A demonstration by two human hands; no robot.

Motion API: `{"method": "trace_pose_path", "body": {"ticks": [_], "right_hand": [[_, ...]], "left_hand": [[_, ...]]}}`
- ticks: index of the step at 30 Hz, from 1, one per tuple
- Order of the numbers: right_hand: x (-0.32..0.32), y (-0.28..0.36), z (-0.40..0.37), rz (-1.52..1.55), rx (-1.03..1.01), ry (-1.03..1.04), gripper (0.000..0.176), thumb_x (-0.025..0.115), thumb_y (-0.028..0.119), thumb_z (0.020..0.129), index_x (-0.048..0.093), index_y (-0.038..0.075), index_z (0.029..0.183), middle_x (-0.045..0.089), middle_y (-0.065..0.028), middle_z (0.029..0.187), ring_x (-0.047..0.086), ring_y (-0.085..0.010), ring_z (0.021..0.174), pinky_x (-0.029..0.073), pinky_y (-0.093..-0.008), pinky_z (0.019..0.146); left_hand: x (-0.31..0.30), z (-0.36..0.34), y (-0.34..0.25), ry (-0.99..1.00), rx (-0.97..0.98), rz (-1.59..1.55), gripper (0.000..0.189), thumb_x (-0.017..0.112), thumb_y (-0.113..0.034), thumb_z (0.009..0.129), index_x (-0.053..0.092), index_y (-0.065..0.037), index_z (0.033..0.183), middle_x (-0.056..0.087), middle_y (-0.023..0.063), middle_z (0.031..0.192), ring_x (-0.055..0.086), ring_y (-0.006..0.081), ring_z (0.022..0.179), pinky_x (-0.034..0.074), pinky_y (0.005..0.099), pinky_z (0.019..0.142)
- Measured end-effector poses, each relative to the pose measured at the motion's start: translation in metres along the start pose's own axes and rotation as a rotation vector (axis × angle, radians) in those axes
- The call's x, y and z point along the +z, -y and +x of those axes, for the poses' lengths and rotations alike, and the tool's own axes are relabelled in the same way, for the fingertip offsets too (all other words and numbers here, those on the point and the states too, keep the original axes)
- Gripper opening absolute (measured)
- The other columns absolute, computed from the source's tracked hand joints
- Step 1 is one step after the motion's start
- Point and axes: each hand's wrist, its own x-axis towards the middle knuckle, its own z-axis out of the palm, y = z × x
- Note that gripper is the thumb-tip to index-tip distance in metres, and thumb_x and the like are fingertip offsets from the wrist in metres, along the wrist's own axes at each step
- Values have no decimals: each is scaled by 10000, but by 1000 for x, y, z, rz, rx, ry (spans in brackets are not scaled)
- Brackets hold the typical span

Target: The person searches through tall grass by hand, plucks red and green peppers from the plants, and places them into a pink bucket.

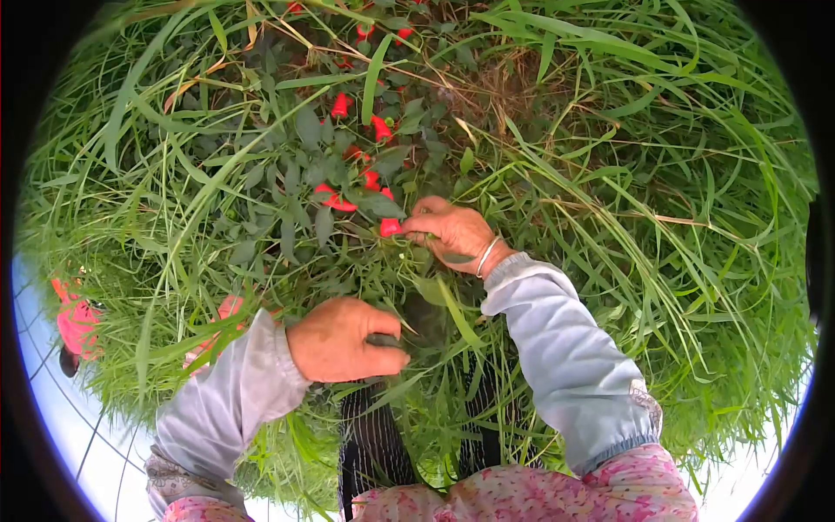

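Note:
My right hand (452,233), with a pale bangle at its wrist, reaches into the pepper plant. Its thumb and forefinger pinch at the edge of a small red pepper (390,227). Lower down, my left hand (346,340) is curled closed above the grass, thumb and forefinger a little apart at the tips. Whatever lies inside its palm is hidden. More red peppers (335,198) hang just up and left of my right hand, among dark green leaves (308,126). Further up the plant are another pepper (381,129) and one beside it (340,105).
Tall grass (609,200) surrounds the plant and crosses over it in long blades. Dry brown stalks (513,83) lie at the upper right. Someone in pink (78,326) is at the far left edge. My dark striped trouser legs (372,444) show below.

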Motion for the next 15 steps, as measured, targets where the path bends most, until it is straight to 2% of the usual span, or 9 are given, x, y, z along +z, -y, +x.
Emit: {"method": "trace_pose_path", "body": {"ticks": [1, 4, 6, 7, 10, 13, 15], "right_hand": [[-3, 1, 1, 1, 1, 7, 206, 633, 178, 784, 628, 224, 985, 564, -60, 981, 602, -256, 825, 491, -347, 707], [-8, 2, 5, -17, 4, 55, 191, 632, 204, 790, 629, 233, 979, 559, -52, 1009, 604, -257, 834, 491, -360, 708], [-7, 5, 1, -51, 12, 85, 187, 628, 202, 793, 630, 234, 977, 553, -46, 1030, 604, -257, 834, 491, -360, 712], [-6, 6, -1, -46, -4, 60, 195, 636, 192, 784, 631, 234, 974, 541, -41, 1059, 603, -258, 830, 492, -360, 717], [-6, 9, -3, -57, 4, 43, 204, 647, 179, 771, 633, 231, 968, 535, -46, 1078, 603, -263, 832, 492, -365, 727], [-7, 10, -1, -64, 25, 99, 218, 654, 160, 759, 634, 222, 967, 538, -47, 1090, 603, -270, 846, 492, -365, 735], [-4, 7, -2, -53, 23, 86, 223, 651, 155, 759, 633, 222, 970, 541, -45, 1085, 602, -271, 850, 491, -363, 732]], "left_hand": [[-2, -6, -1, -31, -69, 184, 174, 590, -207, 733, 607, -51, 811, 588, 151, 661, 579, 302, 594, 467, 370, 579], [-28, -5, 9, -332, -134, -479, 94, 546, -44, 766, 597, -28, 843, 562, 74, 673, 524, 142, 552, 439, 268, 571], [-50, 13, 27, -580, 70, 269, 225, 475, 51, 748, 582, -35, 926, 572, 78, 775, 550, 155, 615, 454, 270, 603], [-51, 25, 29, -653, 223, 442, 242, 503, 36, 742, 583, -52, 953, 565, 83, 857, 597, 196, 687, 484, 311, 627], [-32, 60, 15, -386, 51, 1031, 222, 529, -14, 751, 571, -59, 965, 538, 92, 925, 625, 231, 739, 504, 352, 640], [-21, 80, 26, -286, -51, 1202, 180, 540, -69, 756, 565, -53, 934, 523, 114, 949, 629, 265, 746, 508, 371, 636], [-18, 77, 33, -251, -17, 1175, 204, 541, -64, 748, 551, -53, 952, 525, 118, 942, 629, 262, 735, 510, 369, 629]]}}
